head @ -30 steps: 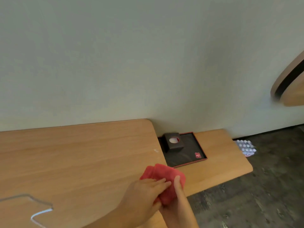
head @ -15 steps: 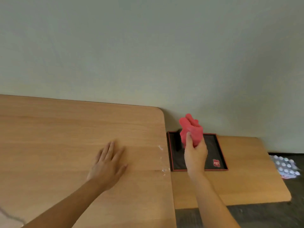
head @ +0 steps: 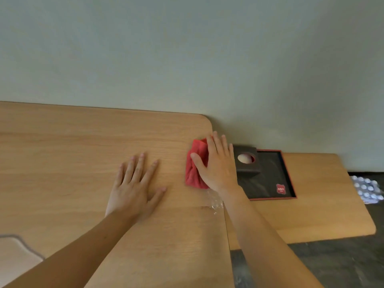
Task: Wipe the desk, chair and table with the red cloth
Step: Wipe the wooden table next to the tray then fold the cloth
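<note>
**Red cloth pressed flat near corner of wooden surface**

Red cloth point(head: 196, 165) lies bunched near the far right corner of the pale wooden desk surface point(head: 83, 154), pinned under a person's right hand point(head: 217, 166). That hand's grip is spread, fingers extended and palm down on the fabric, thumb lying across its middle; it presses the cloth rather than pinching it. The left hand point(head: 136, 189) rests well apart to the left, also flat, fingers fanned on bare wood and touching nothing else. A few clear droplets point(head: 214, 201) glisten on the wood just below the cloth, beside the right wrist. Just past the desk's right edge sits a lower wooden table point(head: 322, 204) carrying a black tray with a red rim point(head: 270, 183). A dark square tissue box point(head: 246, 161) with a round opening stands in the tray's far left corner, and a small red label point(head: 280, 189) lies near its front right corner. A blister pack point(head: 366, 189) lies on the dark floor beyond the table.
</note>
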A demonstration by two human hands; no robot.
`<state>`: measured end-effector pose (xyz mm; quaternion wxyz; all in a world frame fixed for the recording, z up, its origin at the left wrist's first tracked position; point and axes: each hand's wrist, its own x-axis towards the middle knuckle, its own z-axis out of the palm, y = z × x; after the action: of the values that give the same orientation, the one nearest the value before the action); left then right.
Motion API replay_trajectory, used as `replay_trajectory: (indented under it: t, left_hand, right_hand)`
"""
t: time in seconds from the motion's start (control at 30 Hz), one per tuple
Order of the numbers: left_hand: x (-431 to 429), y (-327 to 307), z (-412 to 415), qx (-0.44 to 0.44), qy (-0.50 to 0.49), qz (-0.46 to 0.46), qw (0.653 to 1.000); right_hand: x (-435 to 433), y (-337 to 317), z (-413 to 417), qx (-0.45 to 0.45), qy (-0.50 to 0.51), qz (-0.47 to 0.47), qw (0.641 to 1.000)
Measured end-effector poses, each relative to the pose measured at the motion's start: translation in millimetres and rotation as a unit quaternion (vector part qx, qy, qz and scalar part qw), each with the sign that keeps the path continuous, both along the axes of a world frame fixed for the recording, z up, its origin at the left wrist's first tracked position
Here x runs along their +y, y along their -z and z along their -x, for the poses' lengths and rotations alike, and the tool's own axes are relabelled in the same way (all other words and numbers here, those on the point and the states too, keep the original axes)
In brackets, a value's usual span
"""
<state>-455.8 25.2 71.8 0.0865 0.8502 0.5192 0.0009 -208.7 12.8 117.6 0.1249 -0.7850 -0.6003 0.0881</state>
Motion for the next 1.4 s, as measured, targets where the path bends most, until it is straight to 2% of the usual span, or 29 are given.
replay_trajectory:
  t: [0.07, 0.27, 0.47, 0.77, 1.1, 1.4]
  left_hand:
    - [0.6, 0.3, 0.0, -0.002, 0.004, -0.002, 1.0]
    - [0.9, 0.1, 1.3, -0.005, 0.009, 0.003, 1.0]
    - [-1.0, -0.2, 1.3, -0.004, 0.009, 0.004, 1.0]
    - [-1.5, 0.3, 3.2, 0.007, 0.017, 0.006, 1.0]
    - [1.2, -4.0, 2.7, 0.017, 0.03, 0.02, 0.999]
    - [0.9, -5.3, 1.9, 0.023, 0.028, 0.024, 0.999]
  right_hand:
    - [-1.4, 13.8, 3.5, 0.02, 0.016, 0.048, 0.999]
    - [-24.3, 28.5, 8.7, 0.046, 0.054, 0.04, 0.997]
    - [-84.4, 27.0, 29.2, 0.07, 0.069, 0.041, 0.994]
    - [-164.9, 27.2, 72.5, 0.018, 0.099, 0.068, 0.993]
    - [-132.7, 34.4, 65.5, -0.03, 0.118, 0.047, 0.991]
    - [-20.4, 30.3, 31.6, -0.023, 0.129, 0.033, 0.991]
